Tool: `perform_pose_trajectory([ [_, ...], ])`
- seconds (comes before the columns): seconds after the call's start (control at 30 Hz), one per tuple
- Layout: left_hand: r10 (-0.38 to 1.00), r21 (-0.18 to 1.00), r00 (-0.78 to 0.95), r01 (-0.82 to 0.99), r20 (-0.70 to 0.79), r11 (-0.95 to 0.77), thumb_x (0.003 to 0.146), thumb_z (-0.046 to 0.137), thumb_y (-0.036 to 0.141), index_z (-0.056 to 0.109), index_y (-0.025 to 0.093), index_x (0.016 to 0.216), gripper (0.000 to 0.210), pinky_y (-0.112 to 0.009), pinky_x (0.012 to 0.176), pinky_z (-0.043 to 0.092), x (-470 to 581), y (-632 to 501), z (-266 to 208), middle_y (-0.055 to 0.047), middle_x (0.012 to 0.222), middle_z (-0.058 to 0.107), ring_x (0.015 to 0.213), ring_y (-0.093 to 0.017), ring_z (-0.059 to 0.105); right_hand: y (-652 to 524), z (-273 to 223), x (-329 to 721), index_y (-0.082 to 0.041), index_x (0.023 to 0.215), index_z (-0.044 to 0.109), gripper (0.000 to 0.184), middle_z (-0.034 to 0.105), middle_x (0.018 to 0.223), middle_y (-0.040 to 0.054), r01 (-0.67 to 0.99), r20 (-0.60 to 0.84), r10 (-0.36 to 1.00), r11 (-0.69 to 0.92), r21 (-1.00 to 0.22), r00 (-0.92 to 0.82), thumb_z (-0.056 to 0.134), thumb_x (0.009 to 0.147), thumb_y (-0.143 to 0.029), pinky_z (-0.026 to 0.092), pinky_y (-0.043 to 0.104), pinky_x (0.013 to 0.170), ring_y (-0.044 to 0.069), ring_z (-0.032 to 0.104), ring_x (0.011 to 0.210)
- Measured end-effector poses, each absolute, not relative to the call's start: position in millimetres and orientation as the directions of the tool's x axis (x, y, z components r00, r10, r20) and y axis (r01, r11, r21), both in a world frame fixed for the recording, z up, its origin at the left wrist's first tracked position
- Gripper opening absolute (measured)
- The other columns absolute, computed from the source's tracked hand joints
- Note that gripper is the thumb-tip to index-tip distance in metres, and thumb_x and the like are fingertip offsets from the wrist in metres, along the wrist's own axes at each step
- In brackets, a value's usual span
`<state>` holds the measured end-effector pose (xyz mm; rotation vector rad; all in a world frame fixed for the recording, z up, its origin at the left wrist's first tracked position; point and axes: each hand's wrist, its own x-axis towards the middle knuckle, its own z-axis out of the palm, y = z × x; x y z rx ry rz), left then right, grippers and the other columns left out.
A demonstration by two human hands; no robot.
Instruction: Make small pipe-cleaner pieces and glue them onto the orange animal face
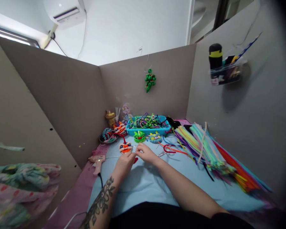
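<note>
Over the middle of the blue cloth, my left hand and my right hand meet, both with their fingers pinched. A small red fuzzy piece, like bent pipe cleaner, shows at the left fingertips. What the right fingers pinch is too small to make out. Just beyond the left hand lies an orange and white pipe-cleaner beast head. A green head and a blue and yellow one sit farther back. Right of my hands is a curved red pipe cleaner.
A pink glue gun with a cord lies at the left. Behind stands a blue tray of tangled pipe cleaners. Bundled pipe cleaners fill the right side. Grey panels enclose the table, with a clear box hung at right.
</note>
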<state>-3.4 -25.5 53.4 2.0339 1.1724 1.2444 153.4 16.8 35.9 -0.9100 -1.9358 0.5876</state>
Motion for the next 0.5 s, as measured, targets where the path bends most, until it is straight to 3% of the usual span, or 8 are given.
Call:
perform_pose_trajectory([
  [0.1,0.873,0.778,0.179,0.398,0.454,-0.486,0.065,0.067,0.030,0.066,0.022,0.064,0.008,-0.025,0.063,0.043,-3.4,-25.0,51.0,-0.007,0.067,0.062,0.068,-0.018,0.057,18.1,37.7,154.4,-0.016,0.056,0.057,0.017,0.051,0.067,-0.0003,0.337,0.469,0.812,0.575,-0.746,-0.349,0.056,0.071,-0.010,0.039,0.027,0.068,0.014,0.050,0.069],
  [0.23,0.937,0.887,0.038,0.311,0.346,-0.340,0.067,0.064,0.036,0.065,0.019,0.064,0.018,-0.022,0.049,0.039,-4.2,-23.0,50.8,-0.002,0.055,0.057,0.052,-0.014,0.052,6.2,45.8,159.0,-0.019,0.078,0.065,0.009,0.058,0.085,0.0044,0.354,0.668,0.723,0.680,-0.642,-0.177,0.057,0.074,-0.015,0.037,0.034,0.082,0.019,0.051,0.088],
  [0.3,0.973,0.958,-0.017,0.181,0.229,-0.223,0.067,0.064,0.039,0.062,0.015,0.062,0.024,-0.019,0.041,0.033,-5.3,-21.9,52.6,0.001,0.048,0.051,0.043,-0.009,0.045,-1.8,46.4,159.1,-0.021,0.085,0.065,0.013,0.059,0.087,0.0064,0.385,0.755,0.646,0.730,-0.565,-0.115,0.057,0.076,-0.017,0.037,0.037,0.085,0.021,0.049,0.091],
  [0.37,0.993,0.993,-0.023,-0.024,0.112,-0.112,0.064,0.066,0.039,0.060,0.013,0.063,0.026,-0.016,0.038,0.028,-6.2,-21.2,54.7,0.003,0.050,0.050,0.041,-0.006,0.041,-7.0,43.3,156.0,-0.022,0.083,0.067,0.012,0.060,0.082,0.0062,0.361,0.765,0.611,0.773,-0.521,-0.204,0.056,0.078,-0.020,0.038,0.035,0.082,0.020,0.051,0.085],
  [0.43,1.000,0.976,0.020,-0.219,-0.002,0.006,0.060,0.069,0.037,0.060,0.012,0.067,0.027,-0.014,0.037,0.024,-6.6,-21.4,56.1,0.003,0.054,0.050,0.042,-0.003,0.039,-7.5,38.6,150.4,-0.022,0.081,0.068,0.012,0.061,0.077,0.0049,0.311,0.704,0.651,0.757,-0.575,-0.283,0.056,0.078,-0.022,0.041,0.032,0.076,0.018,0.053,0.077],
  [0.5,0.991,0.939,0.089,-0.321,-0.102,0.125,0.058,0.071,0.033,0.060,0.012,0.071,0.027,-0.012,0.036,0.021,-6.1,-22.4,56.3,0.004,0.054,0.048,0.041,-0.001,0.037,-4.2,35.3,144.9,-0.022,0.085,0.068,0.014,0.062,0.075,0.0036,0.247,0.610,0.748,0.663,-0.707,-0.262,0.057,0.078,-0.025,0.043,0.030,0.069,0.016,0.054,0.069],
])
